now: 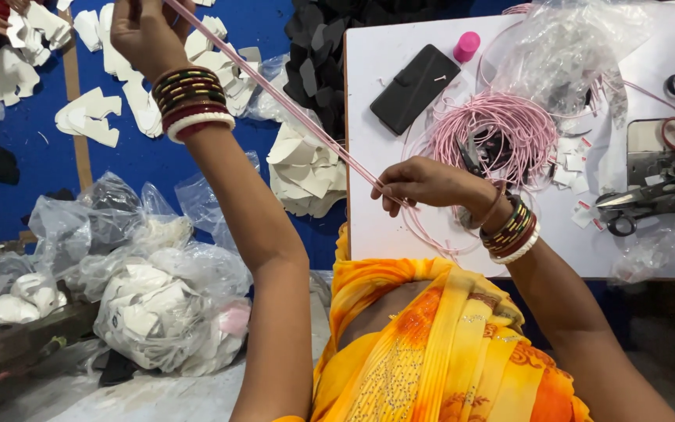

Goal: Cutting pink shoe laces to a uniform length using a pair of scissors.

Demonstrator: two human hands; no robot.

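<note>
two hands hold one pink cord (291, 105) taut, its long axis running diagonally from upper left to mid-frame. the left hand (144, 31), raised at the top left, is closed around the far end; the right hand (423, 184) pinches it at the white counter (400, 234) edge, near the coiled cord (494, 133).

the person's left arm reaches up and away, elbow nearly straight, the left hand (144, 31) closed in a fist at the top edge of view, back of hand toward the camera. the right arm bends at the elbow; the right hand (423, 184) sits lower, fingers (391, 195) pinched together, palm down.
</note>
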